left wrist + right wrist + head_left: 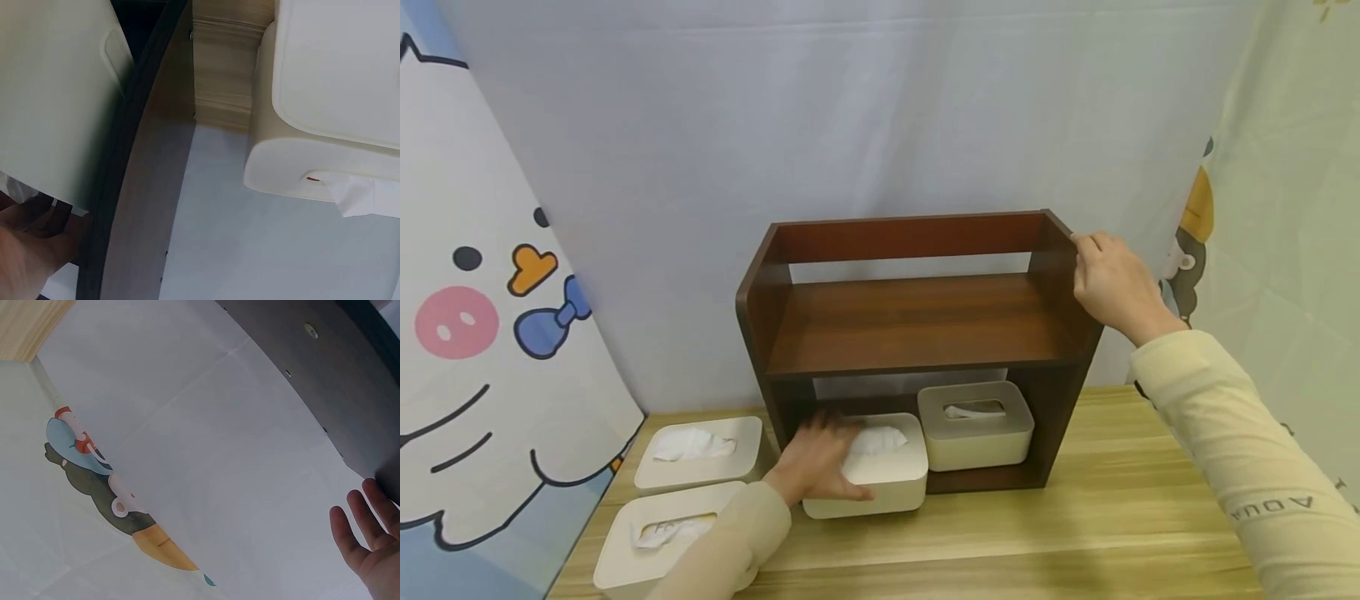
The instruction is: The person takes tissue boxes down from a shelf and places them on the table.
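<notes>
My left hand (822, 458) grips a cream tissue box (895, 492) at the lower left of a dark brown wooden shelf (910, 321). Its fingers reach over the lid, and the thumb lies along the front edge. The box's front juts past the shelf's base. Part of that hand and the box wall (50, 100) show in the left wrist view. At the shelf's upper right side panel, my right hand (1116, 283) holds the edge; three of its fingers (375, 519) touch the outer face, while the thumb is hidden.
Another tissue box (977, 446) sits inside the lower level, to the right. Two more tissue boxes (703, 479) (625, 554) stand on the wood-grain table (1150, 517) left of the shelf. A pale curtain (887, 108) hangs behind, with printed cloth at both sides.
</notes>
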Available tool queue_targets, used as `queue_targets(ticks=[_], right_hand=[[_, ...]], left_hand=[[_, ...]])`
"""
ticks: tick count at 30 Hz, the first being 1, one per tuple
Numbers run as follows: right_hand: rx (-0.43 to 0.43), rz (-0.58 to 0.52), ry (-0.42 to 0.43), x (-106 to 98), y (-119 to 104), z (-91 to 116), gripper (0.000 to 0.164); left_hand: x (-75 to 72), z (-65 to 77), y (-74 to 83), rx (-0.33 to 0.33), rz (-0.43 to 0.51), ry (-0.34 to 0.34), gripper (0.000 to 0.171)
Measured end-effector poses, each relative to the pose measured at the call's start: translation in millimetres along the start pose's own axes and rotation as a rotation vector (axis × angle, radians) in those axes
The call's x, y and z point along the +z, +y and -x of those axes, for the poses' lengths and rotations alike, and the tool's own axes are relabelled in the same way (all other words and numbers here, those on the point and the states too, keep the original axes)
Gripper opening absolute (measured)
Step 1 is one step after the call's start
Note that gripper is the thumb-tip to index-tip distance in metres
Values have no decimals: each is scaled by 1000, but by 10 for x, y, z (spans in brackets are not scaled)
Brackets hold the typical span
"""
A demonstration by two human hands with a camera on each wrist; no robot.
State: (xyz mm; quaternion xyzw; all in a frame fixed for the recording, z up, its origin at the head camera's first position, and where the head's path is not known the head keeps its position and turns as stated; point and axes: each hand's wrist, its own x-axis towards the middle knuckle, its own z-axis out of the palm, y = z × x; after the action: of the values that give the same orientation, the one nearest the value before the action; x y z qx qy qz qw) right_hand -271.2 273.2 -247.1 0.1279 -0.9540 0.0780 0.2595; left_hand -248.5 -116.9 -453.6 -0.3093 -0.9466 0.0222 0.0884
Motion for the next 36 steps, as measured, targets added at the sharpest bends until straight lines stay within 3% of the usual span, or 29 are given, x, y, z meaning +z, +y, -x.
queue_targets(ticks=[6,18,36], right_hand=[[-1,1,3,10,-5,-2,37],[-16,29,12,13,-2,-10,37],[-16,43,40,21,3,4,36]], left_hand=[[-21,162,92,34,-49,54,99],[16,597,211,11,14,-27,100],[137,972,234,-20,61,-6,96]])
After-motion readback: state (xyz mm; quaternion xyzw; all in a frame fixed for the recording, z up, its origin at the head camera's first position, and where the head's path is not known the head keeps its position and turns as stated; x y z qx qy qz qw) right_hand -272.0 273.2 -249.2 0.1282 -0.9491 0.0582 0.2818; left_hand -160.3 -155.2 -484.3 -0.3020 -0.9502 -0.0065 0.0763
